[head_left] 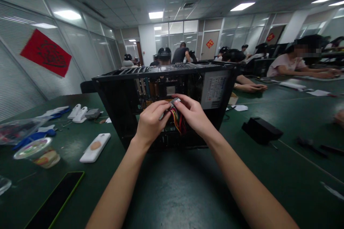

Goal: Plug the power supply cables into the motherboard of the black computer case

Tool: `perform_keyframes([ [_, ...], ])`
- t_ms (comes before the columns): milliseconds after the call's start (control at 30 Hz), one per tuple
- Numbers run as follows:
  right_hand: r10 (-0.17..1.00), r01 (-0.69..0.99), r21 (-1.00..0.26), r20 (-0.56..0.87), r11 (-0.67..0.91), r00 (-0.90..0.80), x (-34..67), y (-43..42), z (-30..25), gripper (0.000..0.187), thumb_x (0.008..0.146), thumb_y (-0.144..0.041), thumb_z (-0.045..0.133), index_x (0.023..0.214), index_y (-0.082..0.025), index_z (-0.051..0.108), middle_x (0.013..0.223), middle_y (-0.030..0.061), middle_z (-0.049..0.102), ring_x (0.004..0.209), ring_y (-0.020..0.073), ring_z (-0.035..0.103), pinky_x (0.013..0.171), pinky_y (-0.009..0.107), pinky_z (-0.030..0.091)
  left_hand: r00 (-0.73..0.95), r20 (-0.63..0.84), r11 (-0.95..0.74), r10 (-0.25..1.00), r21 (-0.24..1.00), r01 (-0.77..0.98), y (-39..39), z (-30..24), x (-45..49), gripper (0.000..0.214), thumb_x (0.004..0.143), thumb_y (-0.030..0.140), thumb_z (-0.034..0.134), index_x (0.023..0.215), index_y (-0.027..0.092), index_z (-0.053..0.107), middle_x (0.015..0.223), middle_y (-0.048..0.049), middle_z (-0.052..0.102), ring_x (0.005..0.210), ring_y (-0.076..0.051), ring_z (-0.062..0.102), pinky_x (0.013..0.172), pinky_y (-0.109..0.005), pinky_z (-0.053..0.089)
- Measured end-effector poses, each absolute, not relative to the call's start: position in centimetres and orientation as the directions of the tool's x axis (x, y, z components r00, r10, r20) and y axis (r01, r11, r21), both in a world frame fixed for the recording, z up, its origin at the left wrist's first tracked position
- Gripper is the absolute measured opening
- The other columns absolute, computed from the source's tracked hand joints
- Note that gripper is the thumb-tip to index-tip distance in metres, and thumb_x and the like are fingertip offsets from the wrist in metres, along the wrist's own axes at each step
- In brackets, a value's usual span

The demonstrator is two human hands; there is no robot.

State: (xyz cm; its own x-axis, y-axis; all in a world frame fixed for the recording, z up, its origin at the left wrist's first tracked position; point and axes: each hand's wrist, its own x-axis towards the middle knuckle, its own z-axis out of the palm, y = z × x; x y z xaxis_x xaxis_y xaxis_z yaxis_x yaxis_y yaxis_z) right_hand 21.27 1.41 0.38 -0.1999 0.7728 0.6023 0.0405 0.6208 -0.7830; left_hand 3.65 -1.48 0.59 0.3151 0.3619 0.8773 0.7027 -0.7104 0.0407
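A black computer case (pixel 115 114) lies open before me, its inside facing me. Both my hands meet in front of the opening. My left hand (pixel 152 120) and my right hand (pixel 192 111) pinch a multi-pin power connector (pixel 175 101) between their fingertips. Below it hangs a bundle of coloured wires (pixel 179 121), yellow, red and black among them. Behind my fingers is the motherboard (pixel 150 89) with its slots and a square silver chip. At the case's upper right sits a power supply (pixel 214 91) with a printed label. My fingers partly hide the connector.
On the left of the green table (pixel 161 193) are a dark phone (pixel 55 200), a white power bank or phone (pixel 95 147), a plastic cup (pixel 40 153) and a bag (pixel 21 130). A black box-like part (pixel 262 130) lies right. Several people sit beyond.
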Motion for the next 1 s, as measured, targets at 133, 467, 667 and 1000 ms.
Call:
perform_keyframes([
  [133,0.530,0.306,-0.447,0.797,0.840,-0.289,22.2,3.0,-1.0,0.041,0.097,-0.018,0.044,0.135,-0.020,0.061,0.140,0.0124,0.059,0.130,0.0243,0.055,0.114,0.043,0.043,0.311,0.860,-0.698,0.404,0.069,0.713,-0.2,-0.4,2.8,0.019,0.096,0.023,0.060,0.110,0.018,0.073,0.114,-0.0098,0.076,0.107,-0.022,0.071,0.100,-0.039,0.057],
  [467,0.745,0.795,-0.205,0.536,0.571,-0.397,22.5,6.5,-4.4,0.029,0.096,-0.014,0.049,0.117,-0.012,0.069,0.119,0.0157,0.063,0.112,0.0267,0.061,0.098,0.037,0.051,0.335,0.679,-0.575,0.653,0.156,0.803,2.5,-3.2,1.9,0.024,0.097,0.022,0.058,0.111,0.015,0.076,0.112,-0.0138,0.075,0.104,-0.026,0.072,0.094,-0.040,0.056],
  [667,0.827,0.840,-0.305,0.499,0.448,-0.259,23.7,7.7,-4.9,0.028,0.093,-0.014,0.053,0.117,-0.013,0.068,0.125,0.0164,0.062,0.116,0.0276,0.060,0.096,0.036,0.050,0.342,0.616,-0.568,0.710,0.214,0.795,5.3,-2.5,1.6,0.019,0.092,0.020,0.065,0.105,0.015,0.078,0.106,-0.0126,0.077,0.102,-0.024,0.072,0.095,-0.036,0.054],
  [1000,0.848,0.834,-0.308,0.433,0.458,-0.305,23.3,8.1,-5.2,0.021,0.090,-0.016,0.057,0.108,-0.014,0.069,0.124,0.0138,0.062,0.115,0.0250,0.060,0.093,0.032,0.047,0.421,0.402,-0.484,0.813,0.066,0.873,10.3,-3.7,2.1,0.020,0.087,0.015,0.071,0.106,0.015,0.078,0.104,-0.0093,0.077,0.100,-0.023,0.071,0.092,-0.031,0.053],
])
